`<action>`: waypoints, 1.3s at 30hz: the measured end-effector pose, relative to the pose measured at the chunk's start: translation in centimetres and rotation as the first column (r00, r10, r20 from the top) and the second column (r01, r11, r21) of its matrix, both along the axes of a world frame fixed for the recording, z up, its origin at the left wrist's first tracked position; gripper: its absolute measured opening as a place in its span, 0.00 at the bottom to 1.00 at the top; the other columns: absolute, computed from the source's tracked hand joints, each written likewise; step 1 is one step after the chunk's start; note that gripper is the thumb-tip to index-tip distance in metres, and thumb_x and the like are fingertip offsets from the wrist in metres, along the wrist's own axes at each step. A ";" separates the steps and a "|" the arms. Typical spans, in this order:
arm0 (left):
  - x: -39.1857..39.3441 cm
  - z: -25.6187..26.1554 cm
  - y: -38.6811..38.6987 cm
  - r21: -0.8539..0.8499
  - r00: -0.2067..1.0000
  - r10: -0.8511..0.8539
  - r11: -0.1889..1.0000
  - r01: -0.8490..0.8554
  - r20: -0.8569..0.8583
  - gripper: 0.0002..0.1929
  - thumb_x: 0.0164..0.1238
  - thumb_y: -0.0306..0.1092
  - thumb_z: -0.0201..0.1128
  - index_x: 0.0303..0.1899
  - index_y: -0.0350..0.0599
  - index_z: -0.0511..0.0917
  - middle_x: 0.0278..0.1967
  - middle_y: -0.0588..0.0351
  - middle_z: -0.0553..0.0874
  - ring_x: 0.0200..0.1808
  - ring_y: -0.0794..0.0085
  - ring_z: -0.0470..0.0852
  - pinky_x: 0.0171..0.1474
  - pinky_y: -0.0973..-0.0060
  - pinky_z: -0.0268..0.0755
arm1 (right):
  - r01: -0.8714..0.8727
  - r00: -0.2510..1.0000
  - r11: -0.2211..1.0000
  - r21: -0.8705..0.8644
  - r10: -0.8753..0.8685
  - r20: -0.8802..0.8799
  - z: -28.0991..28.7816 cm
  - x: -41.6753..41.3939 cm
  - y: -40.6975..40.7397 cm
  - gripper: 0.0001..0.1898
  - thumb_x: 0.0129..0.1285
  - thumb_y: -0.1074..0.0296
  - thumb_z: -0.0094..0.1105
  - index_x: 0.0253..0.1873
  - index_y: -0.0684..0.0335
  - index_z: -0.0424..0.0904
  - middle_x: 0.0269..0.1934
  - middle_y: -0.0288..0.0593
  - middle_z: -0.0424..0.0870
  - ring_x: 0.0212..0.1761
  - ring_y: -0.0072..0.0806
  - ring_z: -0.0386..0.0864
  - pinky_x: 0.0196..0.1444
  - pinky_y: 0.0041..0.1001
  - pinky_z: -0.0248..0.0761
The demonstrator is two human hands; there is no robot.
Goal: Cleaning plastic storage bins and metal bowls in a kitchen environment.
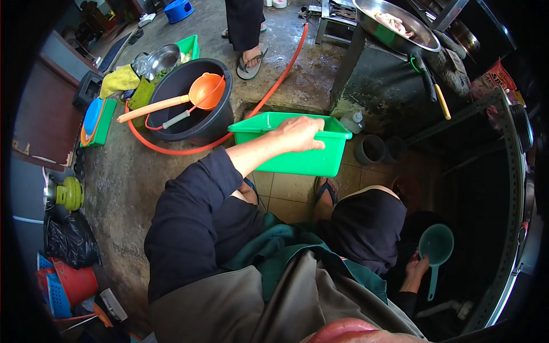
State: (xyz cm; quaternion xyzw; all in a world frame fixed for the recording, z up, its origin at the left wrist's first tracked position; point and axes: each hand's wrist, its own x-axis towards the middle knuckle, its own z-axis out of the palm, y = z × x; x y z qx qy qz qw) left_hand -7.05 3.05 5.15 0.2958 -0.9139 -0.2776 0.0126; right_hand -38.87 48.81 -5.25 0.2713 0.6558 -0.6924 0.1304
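A green plastic basin (296,154) is in front of me above the tiled floor, and my left hand (417,266) is away from it at the lower right, gripping a green plastic dipper (436,244) by its rim. The arm from the left side reaches across to the basin; its hand, my right hand (300,133), lies over the near rim with fingers bent at the wall. A large black tub (193,133) stands left of the basin. Across its top rests an orange dipper (206,91) with a long handle, beside a red hose end with a grey nozzle (176,120).
A red hose (279,81) curves over the concrete floor around the tub. Another person's sandalled foot (252,58) is beyond. A steel pan (399,25) holding raw meat sits on a dark ledge at upper right. A metal rack (510,171) borders the right side.
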 end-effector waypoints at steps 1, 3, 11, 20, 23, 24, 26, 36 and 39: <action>-0.1 -0.7 0.2 0.000 1.000 0.006 1.000 -0.006 -0.002 0.20 0.53 0.45 0.67 0.41 0.42 0.74 0.34 0.44 0.82 0.40 0.52 0.81 0.41 0.59 0.72 | -0.094 0.996 0.995 -0.031 0.094 0.001 1.2 0.0 -1.2 0.12 0.64 0.66 0.43 0.48 0.64 0.70 0.34 0.44 0.80 0.30 0.24 0.76 0.27 0.18 0.71; -0.3 -2.1 0.4 -0.036 0.995 -0.068 0.997 0.071 0.075 0.20 0.53 0.45 0.67 0.41 0.41 0.73 0.33 0.45 0.82 0.39 0.51 0.81 0.40 0.57 0.72 | -0.188 0.982 0.981 -0.058 0.188 -0.007 3.2 0.0 -3.6 0.13 0.64 0.66 0.43 0.49 0.65 0.69 0.34 0.45 0.80 0.29 0.24 0.76 0.27 0.18 0.71; -1.4 -3.2 2.2 0.041 0.969 -0.228 0.973 0.225 0.094 0.16 0.60 0.41 0.61 0.42 0.41 0.70 0.35 0.46 0.79 0.41 0.50 0.80 0.41 0.56 0.73 | -0.705 0.706 0.691 -0.161 0.705 -0.069 8.9 2.7 -17.7 0.12 0.64 0.70 0.43 0.48 0.70 0.68 0.33 0.49 0.79 0.25 0.27 0.73 0.23 0.22 0.67; -1.0 -2.3 1.8 0.004 0.976 -0.216 0.976 0.216 0.007 0.19 0.64 0.50 0.55 0.43 0.41 0.73 0.38 0.43 0.80 0.42 0.49 0.81 0.42 0.55 0.74 | -0.882 0.407 0.383 -0.274 0.913 -0.034 13.2 8.8 -30.8 0.11 0.66 0.73 0.43 0.49 0.73 0.64 0.36 0.52 0.78 0.28 0.34 0.78 0.27 0.26 0.74; -0.7 -2.3 1.6 0.006 0.986 -0.167 0.986 0.167 -0.014 0.20 0.64 0.50 0.54 0.42 0.39 0.73 0.37 0.42 0.81 0.40 0.48 0.81 0.40 0.54 0.74 | -0.831 0.357 0.332 -0.447 0.934 0.030 13.0 10.9 -33.7 0.07 0.67 0.73 0.45 0.46 0.70 0.66 0.35 0.47 0.77 0.28 0.30 0.77 0.27 0.23 0.74; -0.4 -2.4 1.5 -0.035 0.986 -0.154 0.988 0.152 -0.067 0.21 0.64 0.50 0.54 0.42 0.39 0.73 0.36 0.42 0.81 0.38 0.47 0.81 0.39 0.54 0.74 | -0.829 0.331 0.315 -0.463 0.942 0.048 12.8 11.8 -34.5 0.06 0.67 0.73 0.45 0.45 0.69 0.66 0.34 0.44 0.76 0.27 0.28 0.76 0.28 0.22 0.75; -0.1 -2.2 1.2 -0.077 0.983 -0.144 0.988 0.135 -0.117 0.21 0.64 0.51 0.53 0.41 0.38 0.74 0.34 0.42 0.81 0.37 0.46 0.81 0.38 0.53 0.74 | -0.805 0.319 0.304 -0.510 0.946 0.060 12.3 13.5 -36.1 0.07 0.68 0.73 0.44 0.47 0.68 0.65 0.37 0.46 0.76 0.30 0.29 0.76 0.31 0.22 0.77; 0.8 -1.3 -0.1 -0.136 0.949 -0.311 0.939 0.315 0.051 0.18 0.63 0.50 0.53 0.36 0.41 0.74 0.30 0.45 0.83 0.34 0.52 0.82 0.38 0.57 0.75 | -0.714 0.351 0.324 -0.621 0.933 0.083 9.9 16.7 -40.3 0.10 0.70 0.66 0.46 0.47 0.67 0.66 0.36 0.44 0.74 0.33 0.31 0.77 0.36 0.24 0.78; 0.6 -2.8 -0.6 -0.220 0.953 -0.301 0.932 0.289 -0.025 0.15 0.64 0.46 0.53 0.35 0.44 0.75 0.29 0.46 0.82 0.35 0.52 0.82 0.38 0.57 0.75 | -0.691 0.384 0.346 -0.634 0.920 0.084 9.1 16.5 -40.6 0.10 0.70 0.66 0.46 0.48 0.67 0.66 0.35 0.44 0.74 0.33 0.29 0.77 0.35 0.24 0.78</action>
